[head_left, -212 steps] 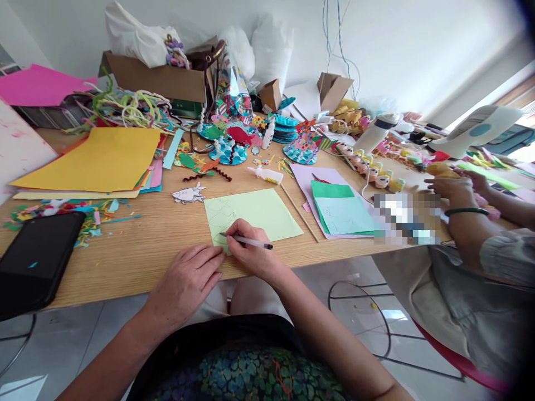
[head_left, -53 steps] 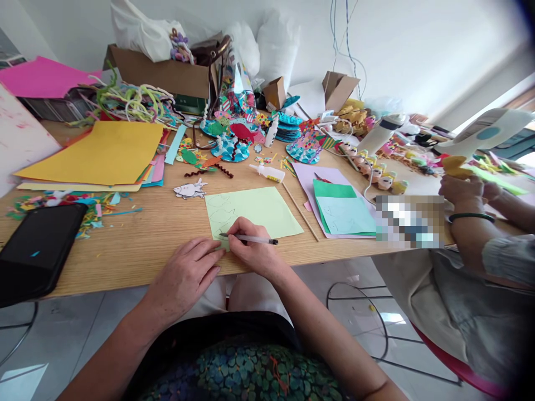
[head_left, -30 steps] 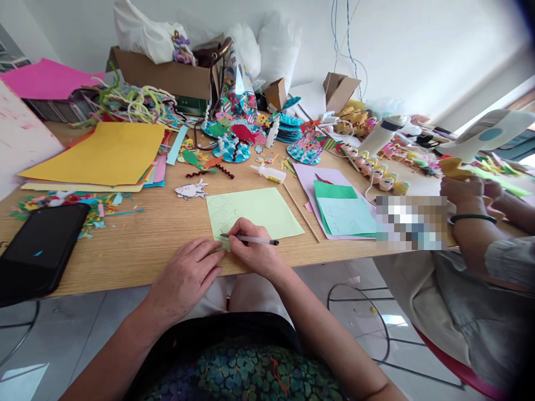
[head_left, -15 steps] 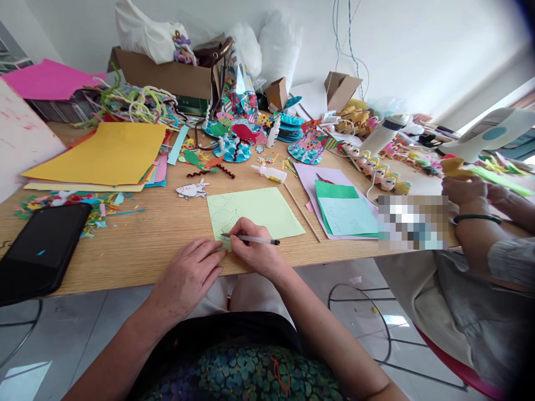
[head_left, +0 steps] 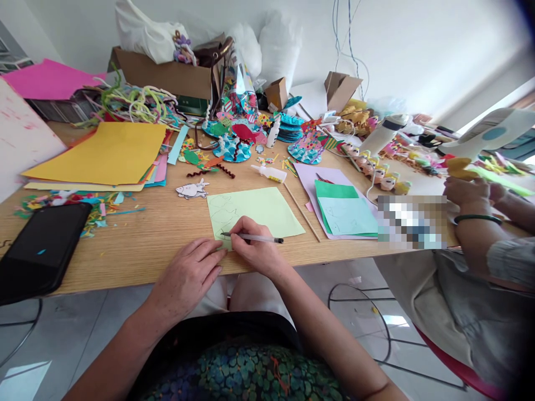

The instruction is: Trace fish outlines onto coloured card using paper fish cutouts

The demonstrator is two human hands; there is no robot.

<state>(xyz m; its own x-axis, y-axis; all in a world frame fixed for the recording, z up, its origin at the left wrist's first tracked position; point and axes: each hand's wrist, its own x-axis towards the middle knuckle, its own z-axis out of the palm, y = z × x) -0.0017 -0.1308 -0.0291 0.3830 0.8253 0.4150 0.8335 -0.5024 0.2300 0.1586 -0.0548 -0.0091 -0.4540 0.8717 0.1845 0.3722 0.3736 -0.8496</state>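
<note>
A pale green paper sheet (head_left: 267, 209) lies near the front edge of the wooden table (head_left: 159, 234), with pen outlines at its left side. My right hand (head_left: 253, 248) is closed round a pen (head_left: 261, 239), whose tip touches the sheet's lower left corner. My left hand (head_left: 188, 275) lies flat, fingers spread, its fingertips pressing that same corner at the table's edge. A white paper fish cut-out (head_left: 191, 190) lies just beyond the sheet.
A black tablet (head_left: 37, 250) overhangs the left front edge. Coloured paper stacks (head_left: 100, 153), paper scraps, a glue bottle (head_left: 267, 173), a thin wooden stick (head_left: 301, 211) and green sheets (head_left: 345, 209) lie around. A cardboard box (head_left: 163, 75) stands behind. A person's hands (head_left: 468, 192) work at right.
My right hand and the pen have shifted slightly on the green sheet while my left hand stays put. The person at right has raised their hands with a yellow piece.
</note>
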